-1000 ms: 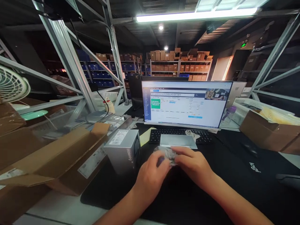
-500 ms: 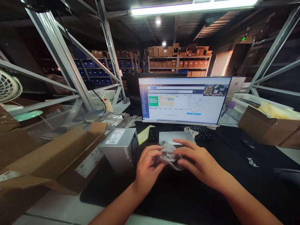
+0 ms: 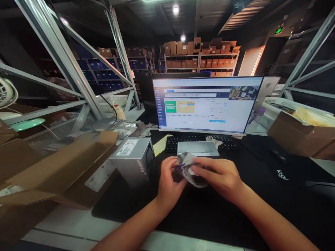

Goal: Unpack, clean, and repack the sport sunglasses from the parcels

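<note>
Between my two hands is a small bundle in crinkled greyish wrapping (image 3: 190, 170), with a bluish bit showing; what it encloses I cannot make out. My left hand (image 3: 169, 177) grips its left side, thumb below and fingers above. From the right, the fingers of my right hand (image 3: 220, 174) pinch its top. Just behind the bundle lies an open grey box tray (image 3: 198, 148), in front of the keyboard (image 3: 172, 142). To the left of my left hand stands a closed grey product box (image 3: 133, 162) with a white label on top.
An open cardboard carton (image 3: 65, 167) stands at the left. Behind the keyboard rises a lit monitor (image 3: 193, 118). On the right are a mouse (image 3: 278, 155) and another carton (image 3: 295, 137) holding yellowish packing. The black desk mat (image 3: 193, 219) lies beneath my hands.
My right-hand fingers have closed in over the wrapped bundle, and its wrapping has shifted, exposing a bluish bit. The camera view has tilted slightly downward, showing more of the open tray's inside.
</note>
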Available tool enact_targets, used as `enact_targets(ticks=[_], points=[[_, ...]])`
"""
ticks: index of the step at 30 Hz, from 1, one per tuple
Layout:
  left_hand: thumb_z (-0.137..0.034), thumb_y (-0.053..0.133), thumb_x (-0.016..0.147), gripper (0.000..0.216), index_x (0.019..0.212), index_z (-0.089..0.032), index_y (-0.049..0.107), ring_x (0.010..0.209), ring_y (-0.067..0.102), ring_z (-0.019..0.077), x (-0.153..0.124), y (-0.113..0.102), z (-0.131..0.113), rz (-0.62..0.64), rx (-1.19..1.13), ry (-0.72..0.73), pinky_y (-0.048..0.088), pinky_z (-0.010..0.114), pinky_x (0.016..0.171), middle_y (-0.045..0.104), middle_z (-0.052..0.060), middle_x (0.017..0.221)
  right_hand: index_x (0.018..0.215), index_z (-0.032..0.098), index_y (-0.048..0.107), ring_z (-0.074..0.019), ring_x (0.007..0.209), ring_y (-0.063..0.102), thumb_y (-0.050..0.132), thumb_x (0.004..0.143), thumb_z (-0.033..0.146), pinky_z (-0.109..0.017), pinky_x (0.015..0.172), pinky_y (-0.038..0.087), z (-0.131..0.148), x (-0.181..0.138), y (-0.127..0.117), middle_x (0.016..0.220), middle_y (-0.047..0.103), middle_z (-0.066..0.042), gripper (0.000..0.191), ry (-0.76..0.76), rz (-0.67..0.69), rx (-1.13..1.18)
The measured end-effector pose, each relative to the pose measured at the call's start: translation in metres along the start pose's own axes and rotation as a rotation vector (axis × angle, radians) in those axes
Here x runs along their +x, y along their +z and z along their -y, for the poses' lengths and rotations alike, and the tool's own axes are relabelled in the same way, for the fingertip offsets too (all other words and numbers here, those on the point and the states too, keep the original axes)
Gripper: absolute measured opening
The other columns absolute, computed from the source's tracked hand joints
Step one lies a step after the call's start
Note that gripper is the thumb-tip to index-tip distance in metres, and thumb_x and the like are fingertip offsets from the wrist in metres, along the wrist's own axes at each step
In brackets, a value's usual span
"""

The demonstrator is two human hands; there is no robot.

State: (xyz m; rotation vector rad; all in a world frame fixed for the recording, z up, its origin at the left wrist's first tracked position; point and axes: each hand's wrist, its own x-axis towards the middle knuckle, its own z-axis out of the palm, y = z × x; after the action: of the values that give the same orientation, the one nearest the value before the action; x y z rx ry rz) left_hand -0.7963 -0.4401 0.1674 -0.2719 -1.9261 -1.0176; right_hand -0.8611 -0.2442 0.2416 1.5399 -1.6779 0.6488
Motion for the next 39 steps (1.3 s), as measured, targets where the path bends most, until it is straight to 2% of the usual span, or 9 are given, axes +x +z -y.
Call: enact_targets(ticks=[4, 9, 13, 17, 23, 27, 30, 34, 39], points=[[-0.018, 0.06, 0.094, 0.008, 0.101, -0.02, 0.063, 0.084, 0.066, 0.0178, 0.009, -0.01, 0.0, 0.109, 0.133, 0.092, 0.055, 0.03, 0.077, 0.069, 0.004, 0.089, 0.111, 0.013, 0.072, -0.0176, 0.085, 0.071, 0.064, 0.089, 0.003, -0.027, 0.064, 0.053, 0.002, 0.0, 0.0, 0.118, 0.071, -0.016, 0.025, 0.019, -0.076, 0.069], [-0.014, 0.06, 0.092, 0.007, 0.093, -0.019, 0.065, 0.078, 0.063, 0.0186, 0.015, -0.021, -0.001, 0.044, 0.203, 0.188, 0.052, 0.03, 0.072, 0.069, 0.006, 0.084, 0.09, 0.022, 0.076, -0.0067, 0.06, 0.053, 0.066, 0.091, 0.015, -0.025, 0.056, 0.048, -0.001, 0.008, -0.014, 0.131, 0.061, -0.009, 0.012, 0.273, 0.171, 0.332], [-0.01, 0.058, 0.091, 0.014, 0.099, -0.019, 0.066, 0.08, 0.063, 0.019, 0.015, -0.024, -0.001, 0.009, 0.237, 0.261, 0.051, 0.031, 0.073, 0.07, 0.007, 0.087, 0.089, 0.025, 0.075, -0.0082, 0.067, 0.057, 0.065, 0.094, 0.027, -0.027, 0.065, 0.052, -0.009, 0.011, -0.028, 0.133, 0.058, -0.006, 0.011, 0.421, 0.342, 0.463], [-0.008, 0.054, 0.092, 0.02, 0.104, -0.02, 0.066, 0.08, 0.064, 0.0192, 0.017, -0.024, 0.0, 0.028, 0.241, 0.291, 0.052, 0.032, 0.073, 0.072, 0.008, 0.09, 0.105, 0.028, 0.073, -0.0176, 0.098, 0.065, 0.052, 0.1, 0.026, -0.031, 0.081, 0.055, -0.012, 0.011, -0.031, 0.131, 0.059, -0.007, 0.022, 0.52, 0.322, 0.393], [-0.008, 0.05, 0.094, 0.025, 0.106, -0.02, 0.067, 0.077, 0.066, 0.0188, 0.014, -0.024, -0.005, 0.099, 0.27, 0.395, 0.05, 0.031, 0.07, 0.074, 0.008, 0.087, 0.108, 0.027, 0.069, -0.0138, 0.07, 0.067, 0.064, 0.088, 0.017, -0.03, 0.064, 0.057, -0.003, 0.011, -0.023, 0.132, 0.06, -0.008, 0.023, 0.472, 0.402, 0.233], [-0.013, 0.054, 0.095, 0.018, 0.105, -0.02, 0.066, 0.076, 0.067, 0.0172, 0.013, -0.024, -0.011, 0.185, 0.296, 0.464, 0.049, 0.03, 0.069, 0.075, 0.005, 0.087, 0.095, 0.024, 0.068, -0.0178, 0.071, 0.071, 0.052, 0.089, 0.011, -0.031, 0.062, 0.058, -0.003, 0.003, -0.015, 0.118, 0.068, -0.006, 0.021, 0.345, 0.43, 0.1], [-0.029, 0.056, 0.098, 0.02, 0.113, -0.018, 0.064, 0.091, 0.067, 0.0199, 0.014, -0.024, -0.012, 0.184, 0.257, 0.345, 0.053, 0.034, 0.082, 0.073, 0.008, 0.1, 0.095, 0.025, 0.067, -0.0211, 0.078, 0.074, 0.048, 0.092, 0.014, -0.033, 0.065, 0.059, -0.014, -0.003, -0.018, 0.114, 0.07, -0.006, 0.022, 0.337, 0.326, 0.061], [-0.057, 0.046, 0.098, 0.058, 0.14, -0.019, 0.051, 0.131, 0.051, 0.0298, 0.016, -0.022, -0.007, 0.041, 0.018, -0.09, 0.043, 0.049, 0.11, 0.052, 0.018, 0.143, 0.094, 0.027, 0.07, -0.0268, 0.088, 0.073, 0.057, 0.092, 0.026, -0.038, 0.072, 0.059, -0.034, -0.006, -0.038, 0.109, 0.071, -0.01, 0.014, 0.451, 0.098, -0.011], [-0.055, 0.047, 0.098, 0.053, 0.135, -0.019, 0.056, 0.118, 0.065, 0.0273, 0.019, -0.013, 0.0, 0.085, -0.356, -0.354, 0.054, 0.042, 0.1, 0.065, 0.015, 0.132, 0.095, 0.029, 0.073, -0.0273, 0.094, 0.07, 0.058, 0.092, 0.034, -0.04, 0.078, 0.058, -0.04, -0.006, -0.038, 0.109, 0.071, -0.009, 0.015, 0.578, 0.022, 0.046]])
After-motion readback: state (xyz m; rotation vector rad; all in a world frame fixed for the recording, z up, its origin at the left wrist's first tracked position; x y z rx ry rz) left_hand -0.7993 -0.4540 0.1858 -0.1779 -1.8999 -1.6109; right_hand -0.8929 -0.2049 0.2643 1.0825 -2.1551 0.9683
